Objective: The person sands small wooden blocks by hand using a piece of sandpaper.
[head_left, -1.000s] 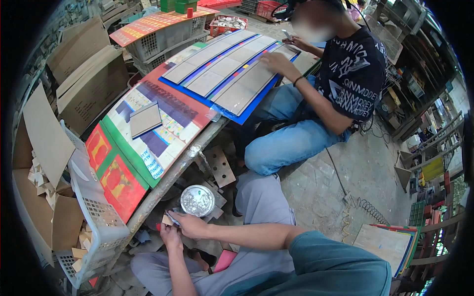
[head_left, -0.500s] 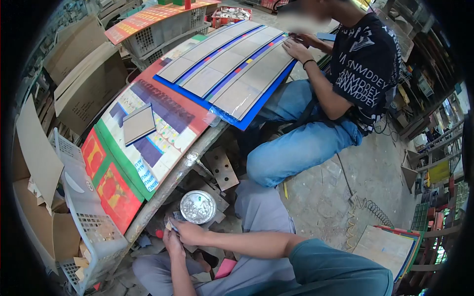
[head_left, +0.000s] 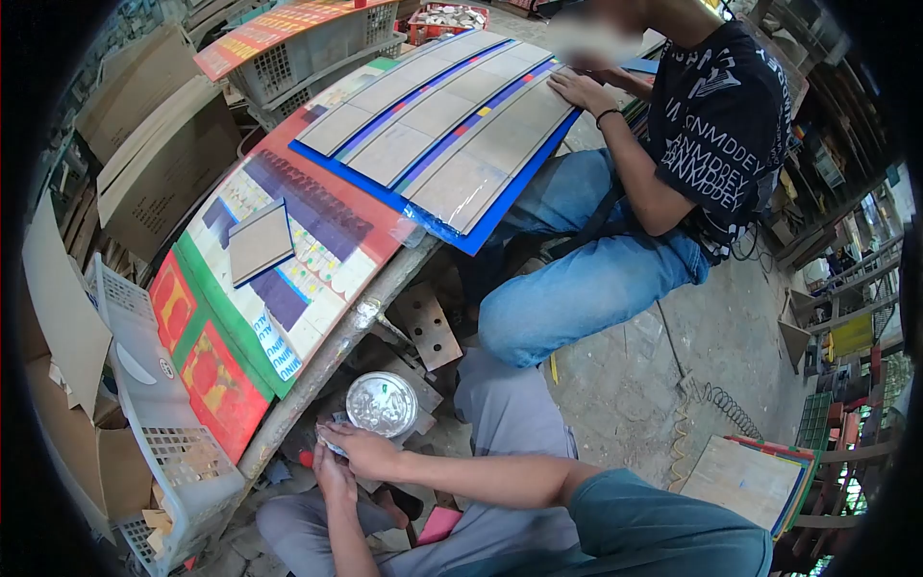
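Low down beside the table, my right hand (head_left: pixel 367 452) and my left hand (head_left: pixel 333 475) are pressed together with bent fingers. A small whitish piece shows at the fingertips between them, too small and too covered to name. A round metal tin lid or can top (head_left: pixel 382 404) lies just beyond my right hand. Something small and red (head_left: pixel 307 458) is close to the left fingers, and a pink piece (head_left: pixel 439 525) rests by my leg.
A co-worker (head_left: pixel 663 144) sits at the far side, hands on a blue-edged board (head_left: pixel 452 135). A small panel (head_left: pixel 261 245) lies on the printed table (head_left: pixel 336 279). A white plastic basket (head_left: pixel 183 442) and cardboard boxes (head_left: pixel 163 183) stand left. Boards (head_left: pixel 745 481) are stacked right.
My right hand has shifted slightly left and up over the left fingers, covering more of the small piece. The view has tilted a little. The co-worker's hands stay on the board.
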The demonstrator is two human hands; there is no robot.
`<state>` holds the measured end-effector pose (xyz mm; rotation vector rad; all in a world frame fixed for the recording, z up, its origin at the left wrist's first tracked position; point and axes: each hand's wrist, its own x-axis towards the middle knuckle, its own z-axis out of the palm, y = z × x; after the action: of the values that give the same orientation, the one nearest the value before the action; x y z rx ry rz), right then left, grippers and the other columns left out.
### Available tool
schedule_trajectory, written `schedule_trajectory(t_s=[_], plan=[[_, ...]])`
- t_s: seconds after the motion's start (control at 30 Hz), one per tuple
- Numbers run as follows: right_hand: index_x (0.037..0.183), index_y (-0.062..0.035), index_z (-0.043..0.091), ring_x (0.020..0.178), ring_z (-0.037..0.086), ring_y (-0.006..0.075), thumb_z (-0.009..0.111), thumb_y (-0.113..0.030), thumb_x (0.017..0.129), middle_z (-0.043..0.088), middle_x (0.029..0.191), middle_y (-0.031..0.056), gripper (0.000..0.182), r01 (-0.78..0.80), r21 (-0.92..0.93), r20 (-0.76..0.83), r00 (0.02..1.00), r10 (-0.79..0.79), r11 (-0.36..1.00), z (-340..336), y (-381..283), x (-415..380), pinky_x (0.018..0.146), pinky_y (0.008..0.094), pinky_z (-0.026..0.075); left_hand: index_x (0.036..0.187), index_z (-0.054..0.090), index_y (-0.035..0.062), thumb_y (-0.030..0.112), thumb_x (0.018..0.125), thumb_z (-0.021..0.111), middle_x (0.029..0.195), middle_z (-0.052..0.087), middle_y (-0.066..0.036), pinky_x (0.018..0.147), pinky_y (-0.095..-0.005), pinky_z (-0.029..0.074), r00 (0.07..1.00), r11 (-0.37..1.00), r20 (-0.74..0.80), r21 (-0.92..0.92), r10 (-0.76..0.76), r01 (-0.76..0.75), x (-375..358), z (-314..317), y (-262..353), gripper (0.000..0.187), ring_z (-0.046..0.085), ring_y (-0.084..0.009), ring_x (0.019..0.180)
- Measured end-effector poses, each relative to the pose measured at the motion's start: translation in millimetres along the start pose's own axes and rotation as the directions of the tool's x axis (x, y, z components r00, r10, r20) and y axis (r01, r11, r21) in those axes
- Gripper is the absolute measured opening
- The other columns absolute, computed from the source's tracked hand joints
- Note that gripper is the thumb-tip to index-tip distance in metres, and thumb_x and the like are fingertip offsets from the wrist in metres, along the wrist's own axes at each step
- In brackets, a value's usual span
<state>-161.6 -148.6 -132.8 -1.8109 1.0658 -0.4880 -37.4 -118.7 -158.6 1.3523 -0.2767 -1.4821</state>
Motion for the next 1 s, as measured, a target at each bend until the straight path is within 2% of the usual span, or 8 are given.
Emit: schedule_trajectory(t_s=[0.23, 0.3, 0.5, 0.67, 0.8, 0.87, 0.93, 1.0], plan=[[0.139, -0.0019, 0.026, 0.124, 0.039, 0.0380, 0.054, -0.004, 0.074, 0.034, 0.139, 0.0224, 0.071, -0.024, -0.071, 0.039, 0.999, 0.027, 0.997, 4, 0, 5, 0.103, 0.0398, 0.035, 0.128, 0.043, 0.0033, 0.007, 0.095, 0.037, 0.122, 0.052, -0.011, 0.093, -0.0339, 0.045, 0.996, 0.997, 0.061, 0.038, 0.070, -0.073, -4, -1, 3, 0.033, 0.055, -0.0208, 0.108], [0.139, -0.0014, 0.025, 0.125, 0.038, 0.0375, 0.053, -0.003, 0.073, 0.032, 0.140, 0.0226, 0.072, -0.027, -0.055, 0.030, 0.999, 0.029, 0.998, 9, 0, 5, 0.103, 0.0394, 0.035, 0.128, 0.042, 0.0002, -0.007, 0.088, 0.039, 0.125, 0.050, -0.014, 0.092, -0.0327, 0.045, 0.993, 0.990, 0.029, 0.089, 0.110, -0.113, -5, -1, 3, 0.040, 0.053, -0.0214, 0.111], [0.137, 0.0037, 0.025, 0.127, 0.036, 0.0365, 0.053, -0.001, 0.073, 0.032, 0.139, 0.0252, 0.070, -0.013, -0.011, -0.006, 1.000, 0.013, 1.000, 6, 1, 3, 0.104, 0.0381, 0.033, 0.126, 0.044, -0.0009, -0.010, 0.087, 0.039, 0.124, 0.051, -0.013, 0.093, -0.0319, 0.045, 0.988, 0.987, -0.026, 0.061, 0.151, -0.149, -6, 3, -3, 0.041, 0.053, -0.0217, 0.112], [0.136, 0.0044, 0.026, 0.124, 0.039, 0.0377, 0.055, -0.006, 0.074, 0.033, 0.138, 0.0252, 0.069, -0.003, -0.075, -0.004, 1.000, 0.003, 0.997, 16, 7, 4, 0.102, 0.0390, 0.035, 0.112, 0.049, 0.0008, -0.003, 0.089, 0.041, 0.109, 0.056, -0.011, 0.086, -0.0312, 0.047, 0.981, 0.980, -0.056, 0.092, 0.184, -0.178, -10, 4, -1, 0.025, 0.057, -0.0185, 0.100], [0.136, 0.0030, 0.027, 0.119, 0.043, 0.0390, 0.054, -0.008, 0.075, 0.035, 0.137, 0.0253, 0.068, -0.022, -0.106, 0.044, 0.999, 0.027, 0.994, 12, 1, 0, 0.099, 0.0410, 0.039, 0.112, 0.047, 0.0010, -0.002, 0.089, 0.039, 0.108, 0.056, -0.012, 0.084, -0.0331, 0.048, 0.981, 0.982, -0.066, 0.059, 0.184, -0.180, -5, 1, -5, 0.024, 0.057, -0.0199, 0.100], [0.138, 0.0003, 0.027, 0.122, 0.041, 0.0376, 0.052, -0.006, 0.074, 0.035, 0.137, 0.0243, 0.069, -0.034, -0.087, 0.088, 0.995, 0.042, 0.996, 0, -10, 0, 0.099, 0.0410, 0.039, 0.114, 0.045, 0.0010, 0.002, 0.090, 0.038, 0.111, 0.054, -0.014, 0.084, -0.0355, 0.048, 0.989, 0.993, -0.089, 0.022, 0.120, -0.119, -4, 0, -4, 0.025, 0.056, -0.0225, 0.101], [0.136, -0.0013, 0.033, 0.120, 0.043, 0.0370, 0.053, -0.007, 0.074, 0.042, 0.132, 0.0229, 0.066, -0.229, 0.053, 0.213, 0.954, 0.213, 0.972, -10, -22, -1, 0.098, 0.0417, 0.040, 0.113, 0.048, 0.0021, 0.007, 0.090, 0.039, 0.110, 0.055, -0.012, 0.085, -0.0335, 0.047, 0.986, 0.999, -0.159, 0.000, 0.053, -0.054, -5, -6, -1, 0.025, 0.056, -0.0211, 0.101], [0.135, -0.0026, 0.036, 0.120, 0.043, 0.0364, 0.054, -0.006, 0.072, 0.046, 0.131, 0.0199, 0.065, -0.185, 0.028, 0.153, 0.972, 0.178, 0.982, -11, -21, 0, 0.098, 0.0410, 0.040, 0.111, 0.051, 0.0039, 0.018, 0.091, 0.041, 0.108, 0.057, -0.011, 0.085, -0.0329, 0.046, 0.982, 0.999, -0.187, -0.035, 0.004, -0.011, -6, 1, 1, 0.026, 0.057, -0.0193, 0.101]])
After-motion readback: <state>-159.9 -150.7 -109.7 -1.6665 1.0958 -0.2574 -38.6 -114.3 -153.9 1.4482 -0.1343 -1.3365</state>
